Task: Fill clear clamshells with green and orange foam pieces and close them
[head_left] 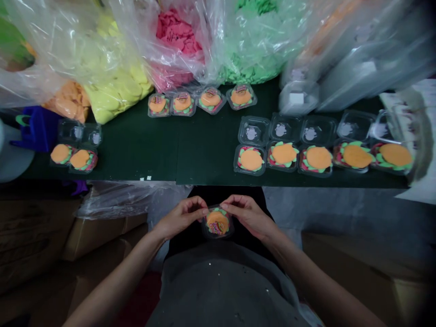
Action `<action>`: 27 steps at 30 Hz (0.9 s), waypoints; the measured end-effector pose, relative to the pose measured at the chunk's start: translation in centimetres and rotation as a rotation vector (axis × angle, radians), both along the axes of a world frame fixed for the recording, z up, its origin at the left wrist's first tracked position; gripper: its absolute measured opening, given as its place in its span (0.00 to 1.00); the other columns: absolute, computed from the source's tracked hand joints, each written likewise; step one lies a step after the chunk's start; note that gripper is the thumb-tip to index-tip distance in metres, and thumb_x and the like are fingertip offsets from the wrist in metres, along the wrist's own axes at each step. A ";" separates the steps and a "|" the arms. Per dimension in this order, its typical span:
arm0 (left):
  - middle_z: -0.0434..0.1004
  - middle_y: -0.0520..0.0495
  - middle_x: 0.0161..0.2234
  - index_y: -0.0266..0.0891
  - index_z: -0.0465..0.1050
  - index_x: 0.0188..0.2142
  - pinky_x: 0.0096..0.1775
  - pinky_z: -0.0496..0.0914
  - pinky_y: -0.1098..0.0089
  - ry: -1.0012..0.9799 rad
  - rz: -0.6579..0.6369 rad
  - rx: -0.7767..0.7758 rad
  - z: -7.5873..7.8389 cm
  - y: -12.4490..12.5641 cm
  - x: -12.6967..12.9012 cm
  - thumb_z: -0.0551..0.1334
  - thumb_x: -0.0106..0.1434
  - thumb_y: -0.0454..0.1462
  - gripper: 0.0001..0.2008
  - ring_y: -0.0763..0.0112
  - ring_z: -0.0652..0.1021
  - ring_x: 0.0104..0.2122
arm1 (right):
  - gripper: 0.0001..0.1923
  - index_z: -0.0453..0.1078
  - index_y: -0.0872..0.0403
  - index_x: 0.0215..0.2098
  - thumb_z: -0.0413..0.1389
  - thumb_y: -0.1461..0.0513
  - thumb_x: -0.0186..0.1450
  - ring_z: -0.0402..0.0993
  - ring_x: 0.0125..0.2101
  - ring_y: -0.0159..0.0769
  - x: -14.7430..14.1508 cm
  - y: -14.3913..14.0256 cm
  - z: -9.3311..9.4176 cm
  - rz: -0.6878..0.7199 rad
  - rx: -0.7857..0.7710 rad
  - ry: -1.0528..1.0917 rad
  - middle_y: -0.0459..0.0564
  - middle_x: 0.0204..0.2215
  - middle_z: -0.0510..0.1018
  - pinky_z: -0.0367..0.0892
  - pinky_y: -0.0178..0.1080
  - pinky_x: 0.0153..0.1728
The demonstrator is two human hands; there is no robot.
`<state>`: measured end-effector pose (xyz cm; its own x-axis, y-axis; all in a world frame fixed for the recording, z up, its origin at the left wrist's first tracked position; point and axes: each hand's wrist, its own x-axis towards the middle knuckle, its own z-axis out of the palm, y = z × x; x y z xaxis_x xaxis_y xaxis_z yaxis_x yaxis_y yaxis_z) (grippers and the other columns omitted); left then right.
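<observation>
Both your hands hold one small clear container (pixel 218 222) btwn them, near edge, below the table (pixel 153 150). Left hand (pixel 179 218) pinches its left rim, right hand (pixel 250 215) its right rim w/ fingertips. Orange disc inside, lid on.
</observation>
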<state>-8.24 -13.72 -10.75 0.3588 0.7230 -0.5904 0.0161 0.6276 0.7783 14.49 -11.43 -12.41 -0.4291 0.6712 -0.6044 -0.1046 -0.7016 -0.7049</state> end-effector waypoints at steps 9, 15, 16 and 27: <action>0.73 0.52 0.27 0.35 0.74 0.33 0.37 0.64 0.71 -0.068 0.159 -0.022 -0.3 -0.1 0.3 0.71 0.61 0.46 0.16 0.75 0.70 0.29 | 0.15 0.78 0.52 0.36 0.72 0.54 0.55 0.70 0.35 0.34 0.3 -0.5 0.9 -0.018 -0.026 0.043 0.46 0.34 0.78 0.65 0.39 0.39; 0.71 0.52 0.30 0.36 0.72 0.36 0.39 0.64 0.70 0.006 0.161 0.090 0.4 -0.2 1.2 0.66 0.67 0.47 0.15 0.73 0.70 0.32 | 0.26 0.73 0.49 0.47 0.74 0.58 0.53 0.75 0.43 0.36 -0.1 -2.1 0.8 0.018 -0.200 0.213 0.46 0.43 0.78 0.72 0.46 0.49; 0.71 0.51 0.31 0.37 0.73 0.38 0.40 0.65 0.70 0.029 0.155 0.131 0.6 -0.4 1.2 0.65 0.68 0.47 0.15 0.72 0.70 0.33 | 0.26 0.73 0.49 0.48 0.74 0.59 0.54 0.75 0.43 0.36 -0.2 -2.3 0.8 0.015 -0.225 0.232 0.46 0.43 0.78 0.73 0.48 0.49; 0.66 0.40 0.62 0.41 0.77 0.49 0.64 0.59 0.53 0.139 0.199 0.460 -0.2 -2.8 1.6 0.42 0.77 0.50 0.27 0.55 0.66 0.63 | 0.30 0.72 0.51 0.50 0.75 0.59 0.52 0.76 0.45 0.38 -0.4 -2.6 2.4 -0.016 -0.318 0.287 0.50 0.47 0.77 0.77 0.46 0.47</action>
<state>-6.62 -16.56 -10.94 0.1287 0.9651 -0.2279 0.0536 0.2227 0.9734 14.12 -14.01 -10.05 -0.6012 0.4781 -0.6404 -0.2770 -0.8763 -0.3942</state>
